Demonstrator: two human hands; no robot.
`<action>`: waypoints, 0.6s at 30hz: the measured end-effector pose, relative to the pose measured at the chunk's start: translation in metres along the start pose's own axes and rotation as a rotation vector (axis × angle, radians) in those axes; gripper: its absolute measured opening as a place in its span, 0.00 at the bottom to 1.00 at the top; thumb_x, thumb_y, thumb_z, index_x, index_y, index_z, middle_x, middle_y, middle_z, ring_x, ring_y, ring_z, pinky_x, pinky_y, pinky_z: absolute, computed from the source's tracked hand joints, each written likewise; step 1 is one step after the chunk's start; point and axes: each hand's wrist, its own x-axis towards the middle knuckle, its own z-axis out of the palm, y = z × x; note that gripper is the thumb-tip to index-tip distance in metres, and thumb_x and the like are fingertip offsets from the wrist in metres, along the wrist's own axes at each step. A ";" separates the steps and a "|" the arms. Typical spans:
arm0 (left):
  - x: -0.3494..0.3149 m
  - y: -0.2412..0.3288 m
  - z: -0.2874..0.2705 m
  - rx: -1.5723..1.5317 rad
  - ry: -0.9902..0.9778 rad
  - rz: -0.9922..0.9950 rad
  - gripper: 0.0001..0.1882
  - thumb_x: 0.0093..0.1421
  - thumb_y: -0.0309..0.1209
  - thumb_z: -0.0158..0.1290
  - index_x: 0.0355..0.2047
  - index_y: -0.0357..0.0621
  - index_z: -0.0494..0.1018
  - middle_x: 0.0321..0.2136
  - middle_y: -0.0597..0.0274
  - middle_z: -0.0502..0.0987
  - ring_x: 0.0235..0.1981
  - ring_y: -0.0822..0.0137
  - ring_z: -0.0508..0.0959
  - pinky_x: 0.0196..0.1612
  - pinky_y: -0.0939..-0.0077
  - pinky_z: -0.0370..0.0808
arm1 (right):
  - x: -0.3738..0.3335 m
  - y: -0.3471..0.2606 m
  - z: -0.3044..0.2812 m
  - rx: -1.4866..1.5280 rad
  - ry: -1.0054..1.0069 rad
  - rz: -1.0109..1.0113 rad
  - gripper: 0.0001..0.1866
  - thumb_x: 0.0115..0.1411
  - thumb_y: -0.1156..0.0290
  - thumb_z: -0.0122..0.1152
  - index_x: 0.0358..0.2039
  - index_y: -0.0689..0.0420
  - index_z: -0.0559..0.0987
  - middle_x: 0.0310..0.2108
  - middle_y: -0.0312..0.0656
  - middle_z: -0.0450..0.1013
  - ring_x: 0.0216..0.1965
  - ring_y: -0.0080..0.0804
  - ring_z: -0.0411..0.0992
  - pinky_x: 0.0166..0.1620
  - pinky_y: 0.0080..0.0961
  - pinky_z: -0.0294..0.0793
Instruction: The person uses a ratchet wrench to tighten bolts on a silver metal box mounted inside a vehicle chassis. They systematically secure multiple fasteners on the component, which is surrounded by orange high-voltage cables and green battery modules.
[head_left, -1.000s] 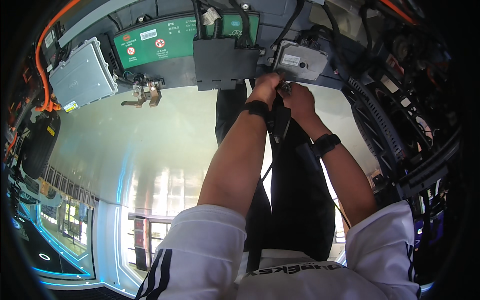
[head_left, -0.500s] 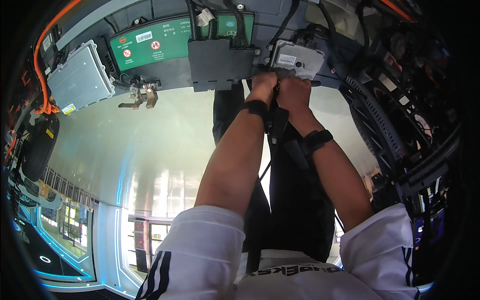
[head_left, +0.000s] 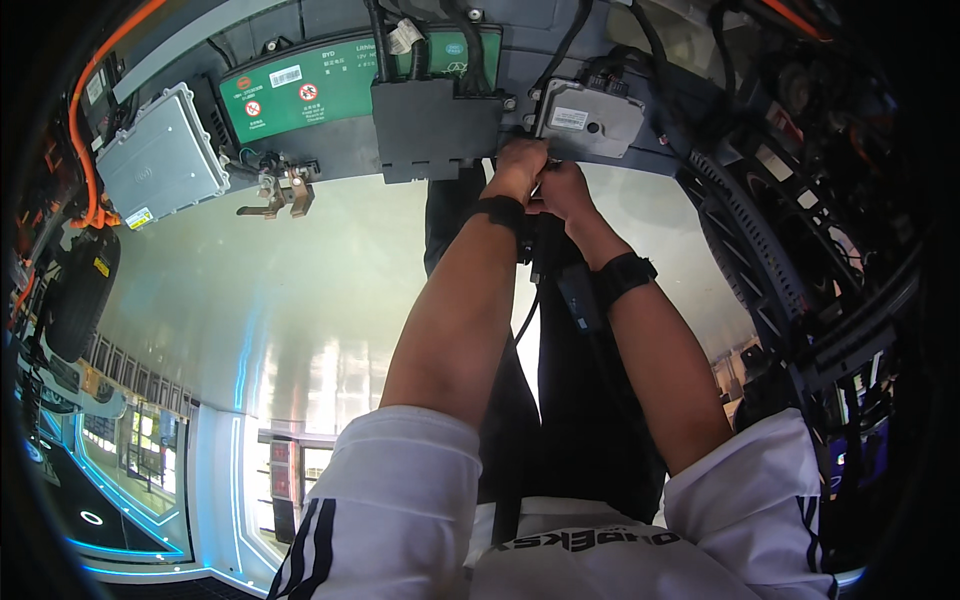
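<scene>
Both of my hands meet at the edge of the dark grey tray (head_left: 655,160), just below a silver-grey control module (head_left: 597,122) with a white label. My left hand (head_left: 520,163) is closed, knuckles up, beside the lower right corner of a black plastic cover (head_left: 435,128). Close against it and slightly nearer me, my right hand (head_left: 563,188) is closed too. A small light-coloured bit shows between the hands, but what they hold is hidden. Each wrist carries a black strap; a black cable (head_left: 527,318) hangs below them.
Left of the cover lies a green labelled battery (head_left: 350,95). Farther left are a finned silver box (head_left: 160,158), a metal bracket (head_left: 287,192), orange cables (head_left: 75,130) and a tyre (head_left: 82,290). Black ribbed framework (head_left: 750,240) stands at the right.
My right hand has come left and toward me, away from the control module's lower edge. The left hand has shifted slightly left. A dark bar by the right hand no longer shows.
</scene>
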 end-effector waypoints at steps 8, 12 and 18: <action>0.079 -0.047 0.011 0.141 -0.037 0.116 0.26 0.67 0.48 0.41 0.48 0.40 0.76 0.51 0.50 0.76 0.51 0.55 0.77 0.54 0.65 0.72 | -0.032 -0.049 -0.013 -0.973 0.199 -0.164 0.14 0.55 0.67 0.58 0.41 0.58 0.77 0.39 0.48 0.78 0.45 0.48 0.76 0.47 0.46 0.74; 0.026 -0.016 0.004 -0.028 -0.024 0.022 0.23 0.65 0.46 0.46 0.40 0.36 0.77 0.38 0.48 0.80 0.38 0.56 0.80 0.39 0.65 0.75 | 0.010 0.001 -0.010 -0.309 0.111 -0.066 0.11 0.58 0.66 0.56 0.36 0.60 0.76 0.32 0.47 0.77 0.35 0.45 0.77 0.41 0.47 0.74; 0.000 -0.030 -0.016 -0.433 -0.193 0.016 0.16 0.66 0.41 0.50 0.29 0.41 0.73 0.21 0.60 0.72 0.20 0.67 0.70 0.23 0.72 0.65 | -0.002 -0.020 -0.004 0.547 -0.110 0.279 0.07 0.59 0.71 0.53 0.35 0.59 0.74 0.28 0.38 0.73 0.28 0.30 0.74 0.37 0.35 0.74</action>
